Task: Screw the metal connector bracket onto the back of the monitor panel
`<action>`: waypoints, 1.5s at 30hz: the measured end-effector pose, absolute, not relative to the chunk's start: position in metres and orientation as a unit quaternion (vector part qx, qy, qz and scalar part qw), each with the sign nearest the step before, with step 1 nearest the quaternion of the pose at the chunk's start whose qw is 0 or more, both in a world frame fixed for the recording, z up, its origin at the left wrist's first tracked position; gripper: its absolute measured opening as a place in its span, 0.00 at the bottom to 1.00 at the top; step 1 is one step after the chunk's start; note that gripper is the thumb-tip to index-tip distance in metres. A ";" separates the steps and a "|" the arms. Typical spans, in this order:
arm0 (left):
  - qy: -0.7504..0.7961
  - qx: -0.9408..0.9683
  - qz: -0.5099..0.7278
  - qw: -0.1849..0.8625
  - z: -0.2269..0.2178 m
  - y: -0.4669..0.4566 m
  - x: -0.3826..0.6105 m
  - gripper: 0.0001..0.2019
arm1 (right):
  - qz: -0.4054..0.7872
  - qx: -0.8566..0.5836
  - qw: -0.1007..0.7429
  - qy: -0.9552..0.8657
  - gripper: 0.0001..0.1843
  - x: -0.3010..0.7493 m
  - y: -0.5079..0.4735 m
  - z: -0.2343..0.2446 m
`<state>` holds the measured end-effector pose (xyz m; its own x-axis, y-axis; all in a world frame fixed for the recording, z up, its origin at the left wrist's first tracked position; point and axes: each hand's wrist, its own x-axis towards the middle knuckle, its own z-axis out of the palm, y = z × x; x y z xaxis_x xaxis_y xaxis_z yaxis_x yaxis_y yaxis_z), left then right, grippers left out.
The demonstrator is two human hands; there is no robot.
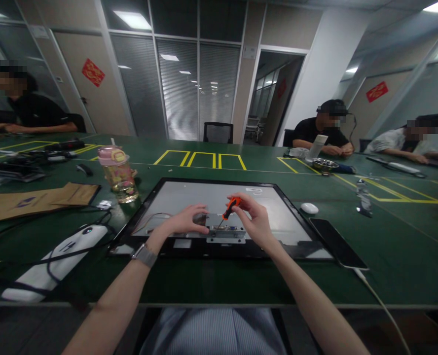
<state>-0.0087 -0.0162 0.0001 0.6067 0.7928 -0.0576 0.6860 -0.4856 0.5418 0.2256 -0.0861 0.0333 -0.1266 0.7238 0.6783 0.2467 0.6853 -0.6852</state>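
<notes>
A flat display panel (237, 197) with a black frame lies back side up on the green table in front of me. Near its front edge sits a metal bracket (226, 236) with ports along it. My right hand (254, 217) grips an orange and black screwdriver (231, 209), tilted, its shaft running down to the left end of the bracket. Just left of the bracket, my left hand (187, 220) rests over the panel with thumb and fingers apart. A greyish patch shows between them; I cannot tell what it is. A watch (144, 255) is on my left wrist.
At left are a pink-lidded bottle (117, 172), a brown paper bag (37, 201) and a white power strip (58, 261) with black cables. To the right lie a phone (337, 242) on a white cable and a white case (310, 208). Several people sit across the table.
</notes>
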 end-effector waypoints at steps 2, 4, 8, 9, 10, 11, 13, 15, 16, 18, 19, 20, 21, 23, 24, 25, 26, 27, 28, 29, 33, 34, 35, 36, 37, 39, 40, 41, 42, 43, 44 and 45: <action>0.430 0.857 0.102 0.266 -0.001 -0.016 -0.009 0.35 | 0.210 -0.330 0.558 -0.732 0.13 0.226 -0.087 0.036; 0.426 0.859 0.102 0.265 -0.001 -0.016 -0.009 0.35 | 0.205 -0.326 0.554 -0.738 0.14 0.226 -0.088 0.037; 0.424 0.861 0.099 0.262 0.000 -0.016 -0.009 0.35 | 0.138 -0.339 0.568 -0.737 0.12 0.227 -0.088 0.039; 0.425 0.861 0.098 0.262 0.001 -0.017 -0.009 0.36 | 0.115 -0.345 0.570 -0.737 0.12 0.227 -0.088 0.040; 0.427 0.860 0.097 0.263 0.001 -0.017 -0.009 0.36 | 0.093 -0.350 0.571 -0.737 0.11 0.228 -0.088 0.040; 0.428 0.859 0.095 0.264 0.002 -0.017 -0.009 0.36 | 0.077 -0.354 0.571 -0.737 0.11 0.228 -0.089 0.041; 0.429 0.858 0.095 0.265 0.002 -0.017 -0.009 0.36 | 0.063 -0.359 0.566 -0.739 0.12 0.229 -0.089 0.042; 0.429 0.858 0.096 0.267 0.001 -0.016 -0.009 0.36 | 0.080 -0.356 0.560 -0.744 0.13 0.230 -0.090 0.042; 0.428 0.857 0.098 0.268 0.000 -0.016 -0.010 0.36 | 0.104 -0.348 0.558 -0.746 0.14 0.230 -0.090 0.042; 0.430 0.856 0.100 0.269 0.000 -0.016 -0.010 0.36 | 0.171 -0.324 0.560 -0.743 0.16 0.230 -0.090 0.040; 0.432 0.855 0.099 0.268 0.000 -0.016 -0.010 0.36 | 0.202 -0.313 0.563 -0.738 0.17 0.229 -0.089 0.038; 0.433 0.855 0.099 0.268 -0.001 -0.016 -0.010 0.36 | 0.224 -0.307 0.568 -0.730 0.17 0.229 -0.088 0.037; 0.433 0.855 0.101 0.267 -0.001 -0.017 -0.010 0.35 | 0.234 -0.307 0.574 -0.722 0.17 0.228 -0.087 0.035; 0.431 0.856 0.105 0.267 -0.001 -0.017 -0.010 0.35 | 0.227 -0.317 0.588 -0.709 0.15 0.227 -0.086 0.033; 0.429 0.856 0.107 0.266 -0.001 -0.017 -0.010 0.35 | 0.219 -0.321 0.594 -0.705 0.14 0.227 -0.085 0.033; 0.428 0.857 0.109 0.266 -0.001 -0.017 -0.010 0.35 | 0.211 -0.323 0.597 -0.703 0.13 0.226 -0.085 0.033; 0.428 0.857 0.109 0.265 -0.001 -0.016 -0.010 0.35 | 0.204 -0.323 0.598 -0.704 0.13 0.226 -0.085 0.034; 0.428 0.857 0.107 0.265 -0.001 -0.016 -0.010 0.35 | 0.195 -0.325 0.596 -0.708 0.12 0.226 -0.086 0.036; 0.428 0.858 0.105 0.266 -0.001 -0.016 -0.010 0.36 | 0.186 -0.327 0.590 -0.714 0.12 0.226 -0.086 0.037; 0.428 0.857 0.104 0.267 -0.001 -0.016 -0.010 0.36 | 0.176 -0.331 0.583 -0.721 0.12 0.227 -0.087 0.039; 0.431 0.855 0.106 0.269 -0.003 -0.015 -0.011 0.36 | 0.163 -0.347 0.575 -0.723 0.14 0.228 -0.089 0.042; 0.431 0.854 0.107 0.270 -0.003 -0.015 -0.011 0.36 | 0.169 -0.347 0.575 -0.721 0.15 0.228 -0.089 0.041; 0.430 0.855 0.107 0.270 -0.004 -0.014 -0.011 0.37 | 0.175 -0.345 0.575 -0.721 0.16 0.228 -0.089 0.041; 0.429 0.855 0.106 0.270 -0.004 -0.014 -0.012 0.37 | 0.183 -0.341 0.572 -0.723 0.17 0.228 -0.088 0.039; 0.428 0.856 0.105 0.270 -0.004 -0.014 -0.012 0.36 | 0.191 -0.335 0.570 -0.726 0.19 0.228 -0.087 0.038; 0.428 0.857 0.102 0.270 -0.003 -0.014 -0.012 0.36 | 0.211 -0.321 0.565 -0.730 0.20 0.228 -0.087 0.036; 0.429 0.856 0.102 0.269 -0.003 -0.014 -0.011 0.36 | 0.220 -0.314 0.563 -0.732 0.20 0.227 -0.087 0.036; 0.429 0.856 0.103 0.268 -0.003 -0.015 -0.011 0.36 | 0.229 -0.309 0.560 -0.734 0.20 0.227 -0.087 0.036; 0.429 0.857 0.103 0.267 -0.003 -0.015 -0.011 0.36 | 0.236 -0.303 0.558 -0.736 0.19 0.227 -0.087 0.036; 0.428 0.857 0.104 0.266 -0.003 -0.015 -0.011 0.36 | 0.241 -0.299 0.556 -0.737 0.18 0.226 -0.088 0.037; 0.427 0.858 0.105 0.266 -0.003 -0.015 -0.011 0.36 | 0.246 -0.296 0.553 -0.739 0.17 0.226 -0.089 0.037; 0.427 0.858 0.105 0.265 -0.003 -0.015 -0.011 0.36 | 0.250 -0.293 0.551 -0.740 0.17 0.226 -0.089 0.038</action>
<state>-0.0108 -0.0150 -0.0029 0.6133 0.7885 -0.0457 0.6767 -0.4947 0.5452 0.2256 -0.0895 0.0381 -0.2201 0.7098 0.6691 0.1583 0.7028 -0.6935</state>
